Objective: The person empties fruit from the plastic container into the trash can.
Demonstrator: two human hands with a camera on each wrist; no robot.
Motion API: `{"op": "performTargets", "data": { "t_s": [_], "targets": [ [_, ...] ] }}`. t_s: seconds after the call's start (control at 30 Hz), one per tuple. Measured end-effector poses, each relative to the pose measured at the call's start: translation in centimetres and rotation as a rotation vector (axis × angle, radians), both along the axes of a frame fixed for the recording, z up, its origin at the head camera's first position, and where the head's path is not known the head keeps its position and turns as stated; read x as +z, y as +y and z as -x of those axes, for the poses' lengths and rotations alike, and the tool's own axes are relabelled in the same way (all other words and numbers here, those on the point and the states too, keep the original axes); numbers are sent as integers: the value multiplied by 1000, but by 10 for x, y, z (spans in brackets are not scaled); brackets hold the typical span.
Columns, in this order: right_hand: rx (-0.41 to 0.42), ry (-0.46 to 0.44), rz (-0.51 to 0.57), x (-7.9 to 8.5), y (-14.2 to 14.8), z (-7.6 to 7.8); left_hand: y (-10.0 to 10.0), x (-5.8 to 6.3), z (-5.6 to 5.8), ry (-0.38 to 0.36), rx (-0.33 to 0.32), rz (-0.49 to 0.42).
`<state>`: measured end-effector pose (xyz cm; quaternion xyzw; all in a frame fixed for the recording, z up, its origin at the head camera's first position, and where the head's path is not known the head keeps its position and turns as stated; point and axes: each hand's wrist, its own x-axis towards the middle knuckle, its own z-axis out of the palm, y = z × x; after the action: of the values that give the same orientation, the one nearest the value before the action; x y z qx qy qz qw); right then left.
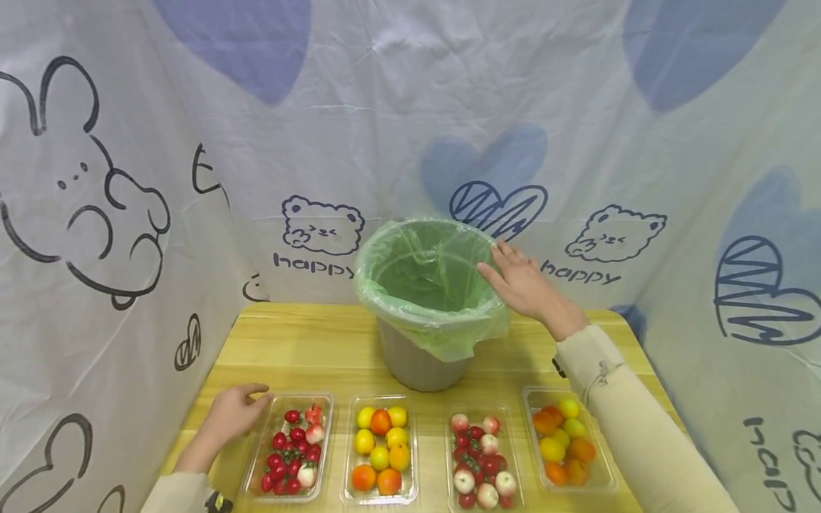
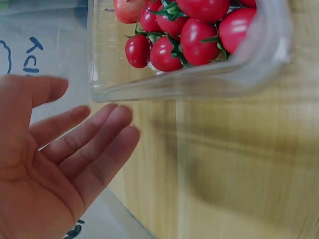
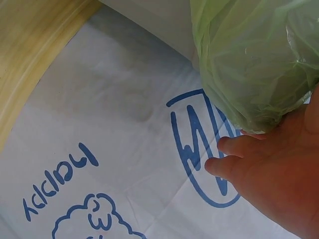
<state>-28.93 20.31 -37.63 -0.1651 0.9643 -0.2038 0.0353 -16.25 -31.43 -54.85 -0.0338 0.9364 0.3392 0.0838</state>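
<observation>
A grey bin [image 1: 425, 363] stands on the wooden table, its rim covered by a translucent green plastic bag [image 1: 442, 333] folded over the outside. My right hand [image 1: 522, 283] is at the bin's right rim, fingers extended along the bag's edge. In the right wrist view that hand [image 3: 279, 167] lies right against the bag [image 3: 249, 64]. My left hand [image 1: 232, 415] hovers at the far left, beside a clear plastic tray [image 1: 327, 434] of cherry tomatoes [image 1: 278, 463] and small pinkish fruits. The left wrist view shows its fingers [image 2: 94, 149] spread loosely below the tray edge, holding nothing.
Along the front of the table [image 1: 308, 342] stand three more clear trays: one of yellow and orange fruits [image 1: 380, 456], one of red and pale fruits [image 1: 481, 470], and one of mixed citrus-like fruits [image 1: 564, 445]. White printed cloth [image 1: 398, 107] surrounds the table's back and sides.
</observation>
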Motion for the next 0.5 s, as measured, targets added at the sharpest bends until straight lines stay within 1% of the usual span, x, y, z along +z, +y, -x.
{"op": "performTargets", "data": {
  "t_s": [0.1,0.17,0.33,0.5],
  "targets": [
    [0,0,4,0,0,0,0,0,-4,-92,25,-130],
    [1,0,4,0,1,0,0,-1,-7,-127,37,-185],
    [4,1,5,-1,0,0,-4,-3,-10,-183,39,-243],
    [4,1,5,0,1,0,-10,-8,-12,-198,-8,-301]
  ]
}}
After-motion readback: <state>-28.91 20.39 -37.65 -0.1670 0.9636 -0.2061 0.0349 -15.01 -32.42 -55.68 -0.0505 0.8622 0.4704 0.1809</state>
